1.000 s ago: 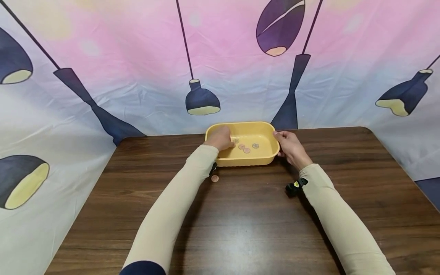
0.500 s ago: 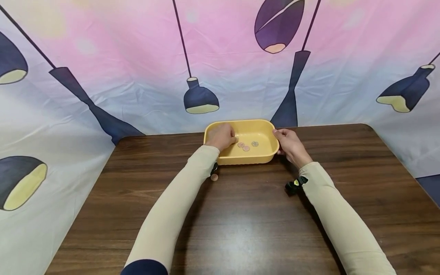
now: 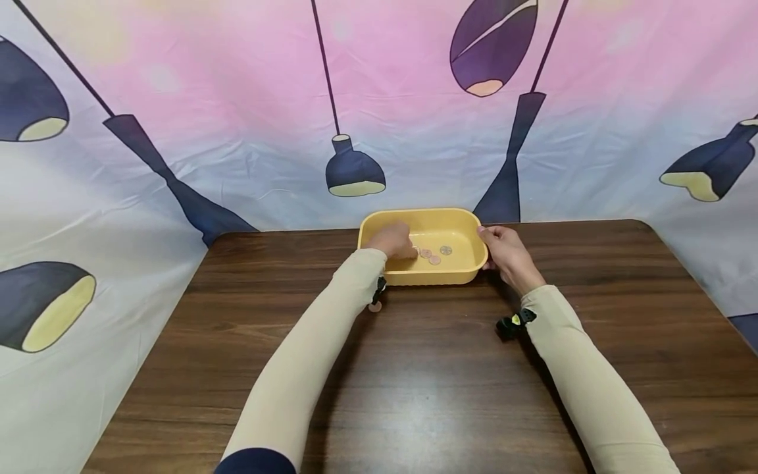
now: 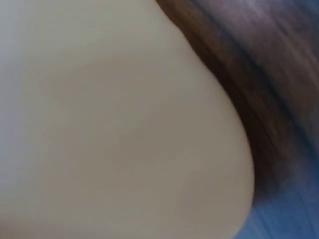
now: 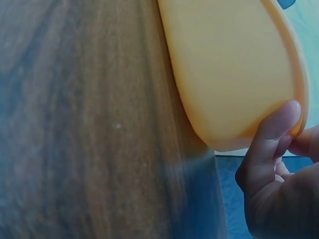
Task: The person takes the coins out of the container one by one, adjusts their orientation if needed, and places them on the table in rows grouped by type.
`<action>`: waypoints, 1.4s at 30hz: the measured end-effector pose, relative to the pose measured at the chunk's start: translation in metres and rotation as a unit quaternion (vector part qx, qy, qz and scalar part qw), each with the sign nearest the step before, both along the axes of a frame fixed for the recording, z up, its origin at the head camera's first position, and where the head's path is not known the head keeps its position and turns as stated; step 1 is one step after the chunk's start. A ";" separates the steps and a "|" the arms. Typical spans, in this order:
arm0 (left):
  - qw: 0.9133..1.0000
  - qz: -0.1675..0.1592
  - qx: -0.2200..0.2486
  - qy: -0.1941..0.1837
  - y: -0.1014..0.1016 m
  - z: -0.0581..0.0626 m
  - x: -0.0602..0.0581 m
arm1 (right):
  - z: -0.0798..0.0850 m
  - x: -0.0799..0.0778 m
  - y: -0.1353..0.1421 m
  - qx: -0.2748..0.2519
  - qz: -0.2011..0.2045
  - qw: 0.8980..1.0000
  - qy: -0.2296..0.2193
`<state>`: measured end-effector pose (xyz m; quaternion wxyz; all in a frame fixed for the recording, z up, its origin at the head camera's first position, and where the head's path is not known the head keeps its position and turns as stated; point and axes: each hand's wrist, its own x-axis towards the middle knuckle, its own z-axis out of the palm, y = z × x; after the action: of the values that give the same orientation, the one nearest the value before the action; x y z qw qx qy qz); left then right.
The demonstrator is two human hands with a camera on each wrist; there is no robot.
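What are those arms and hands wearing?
A cream left sleeve and a matching right sleeve cover the arms. Navy fabric meets the left one. The left wrist camera and right wrist camera look black, the right with a yellow patch. The left hand and right hand are bare.

room: between sleeves [image 3: 314, 349], above table [image 3: 438, 368] | obstacles: tray rim [image 3: 435, 277], backdrop [image 3: 260, 99] behind

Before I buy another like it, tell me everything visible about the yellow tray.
The yellow tray is oblong and plastic-looking, with rounded corners and a rim. It sits open side up near the far edge of the wooden table. The right hand pinches its right end; coins lie on its floor. The left hand is inside it; whether they touch is unclear.
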<state>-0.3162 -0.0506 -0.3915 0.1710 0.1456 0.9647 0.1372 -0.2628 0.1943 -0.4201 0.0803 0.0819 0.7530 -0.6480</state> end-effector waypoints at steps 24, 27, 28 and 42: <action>0.967 0.004 0.254 0.017 -0.030 0.035 0.034 | 0.006 -0.003 0.002 -0.015 0.002 1.000 -0.028; 0.961 0.006 0.277 0.011 -0.039 0.038 0.042 | 0.007 -0.005 0.005 -0.032 0.007 0.999 -0.034; 0.959 0.005 0.283 0.011 -0.042 0.040 0.045 | 0.008 -0.006 0.007 -0.036 0.011 0.999 -0.036; 0.933 0.048 0.353 0.044 -0.102 0.029 0.110 | 0.014 0.009 0.016 -0.019 0.084 0.995 -0.056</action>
<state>-0.2066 -0.1528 -0.3625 0.0591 0.1559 0.8666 0.4704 -0.2539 0.2100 -0.4057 0.1780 0.0532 0.7393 -0.6472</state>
